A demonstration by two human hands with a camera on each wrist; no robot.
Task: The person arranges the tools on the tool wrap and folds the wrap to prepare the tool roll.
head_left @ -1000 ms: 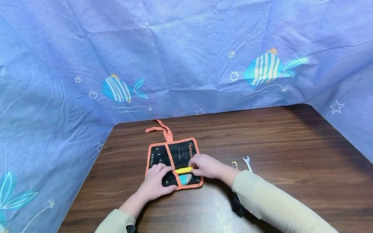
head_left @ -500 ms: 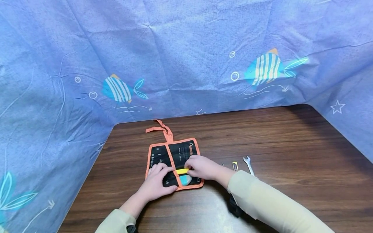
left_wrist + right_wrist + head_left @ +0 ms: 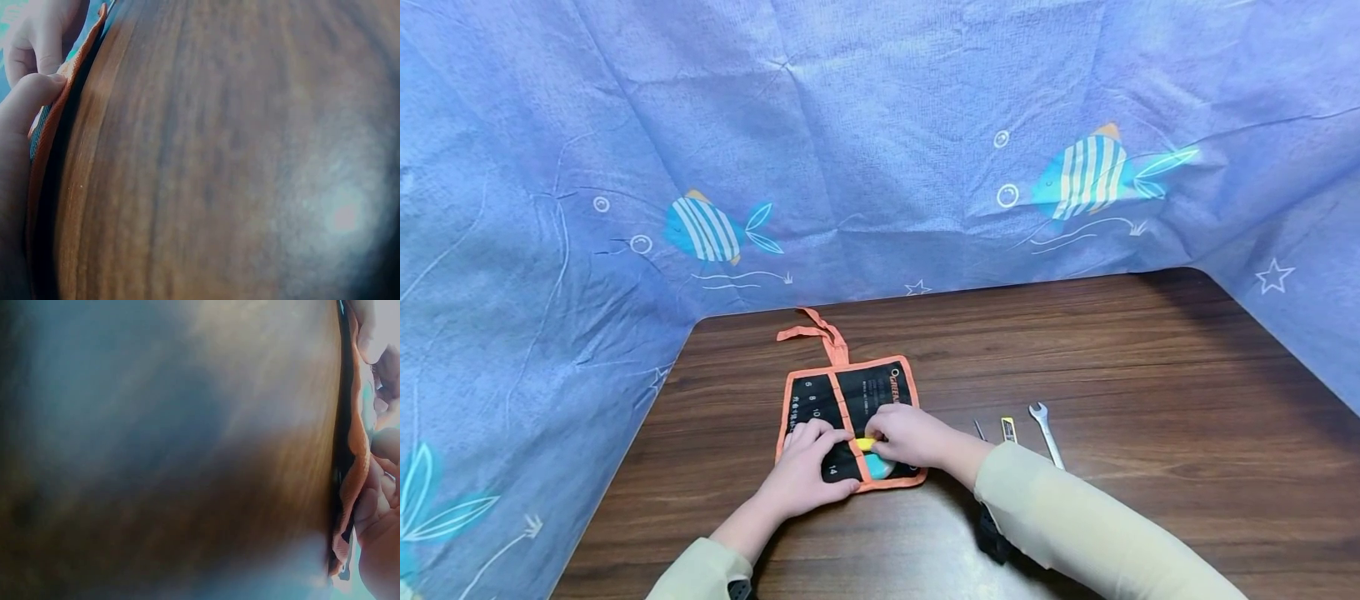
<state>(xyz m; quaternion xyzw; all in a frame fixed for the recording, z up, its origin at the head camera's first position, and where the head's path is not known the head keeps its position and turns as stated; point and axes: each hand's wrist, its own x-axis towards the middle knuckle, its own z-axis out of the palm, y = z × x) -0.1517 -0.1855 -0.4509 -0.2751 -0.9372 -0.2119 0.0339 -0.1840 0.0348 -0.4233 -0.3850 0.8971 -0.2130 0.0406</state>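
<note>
A black tool pouch (image 3: 865,385) with orange edging lies flat on the table, small numbers printed on its left part. My left hand (image 3: 801,471) rests on that part, index fingertip close to the orange pocket edge, thumb on the lower border. My right hand (image 3: 912,437) pinches a slim yellow tool (image 3: 864,444), whose left end is at the pocket edge; the fingers hide most of it. Just below, a teal and grey rounded thing (image 3: 877,466) sticks out of the pocket. In the left wrist view, the thumb (image 3: 40,94) presses on the orange border.
To the right of the pouch lie an open-ended wrench (image 3: 1047,435), a small yellow-and-black piece (image 3: 1008,428) and a thin rod (image 3: 980,430), partly behind the right sleeve. Orange ties (image 3: 830,337) trail off the pouch's far side. A blue fish-print cloth (image 3: 880,167) hangs behind the table.
My right hand has moved left with the yellow tool, and less of the tool shows. More of the things on the right has come into sight. The left hand stays in place.
</note>
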